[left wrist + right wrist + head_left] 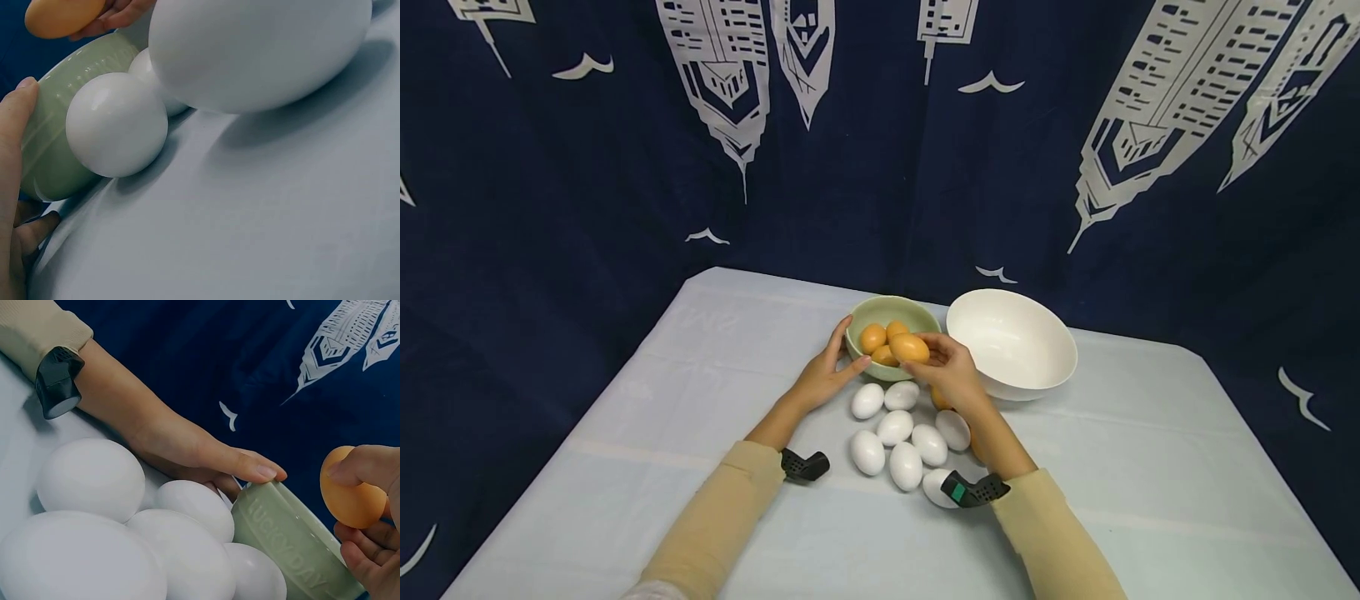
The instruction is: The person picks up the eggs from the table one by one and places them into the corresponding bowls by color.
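The right hand (951,364) pinches an orange egg (909,348) over a green "LUCKY DAY" bowl (275,540) holding similar eggs (873,338), while the left hand (823,379), thumb and fingers spread round its side, steadies it; a low, gentle release would likely prevent knocks.

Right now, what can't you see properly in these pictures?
Head view: how many oval orange eggs lie behind the right forearm.
Head view: one oval white egg, partly covered by the black wrist camera.
Right wrist view: inside the round green bowl, hidden by its wall.
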A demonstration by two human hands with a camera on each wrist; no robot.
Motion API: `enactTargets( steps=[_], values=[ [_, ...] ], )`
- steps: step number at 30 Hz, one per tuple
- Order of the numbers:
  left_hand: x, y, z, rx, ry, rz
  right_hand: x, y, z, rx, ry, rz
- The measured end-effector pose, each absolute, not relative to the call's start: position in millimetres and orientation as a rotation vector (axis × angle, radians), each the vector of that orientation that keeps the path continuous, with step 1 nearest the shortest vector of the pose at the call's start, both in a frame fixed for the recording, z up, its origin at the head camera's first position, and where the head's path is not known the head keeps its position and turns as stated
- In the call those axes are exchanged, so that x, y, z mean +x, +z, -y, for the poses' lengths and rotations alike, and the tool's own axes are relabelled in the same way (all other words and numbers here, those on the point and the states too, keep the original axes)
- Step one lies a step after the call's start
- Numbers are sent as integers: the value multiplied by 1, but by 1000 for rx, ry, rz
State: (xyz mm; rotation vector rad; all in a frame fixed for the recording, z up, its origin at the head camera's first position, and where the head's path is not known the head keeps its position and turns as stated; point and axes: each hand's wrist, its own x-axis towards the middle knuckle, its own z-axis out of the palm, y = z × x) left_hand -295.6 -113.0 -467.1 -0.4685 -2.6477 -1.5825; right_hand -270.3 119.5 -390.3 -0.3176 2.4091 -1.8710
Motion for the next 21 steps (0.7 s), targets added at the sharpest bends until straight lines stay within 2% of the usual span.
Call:
enactTargets(
  steps=[11,21],
  values=[
    [-295,-467,114,-471,-1584,2646,-285,-393,-111,-310,-1840,-2484],
    [-296,-468,113,-468,-1583,2646,-296,-394,-101,-366,-1560,-2766]
  ],
)
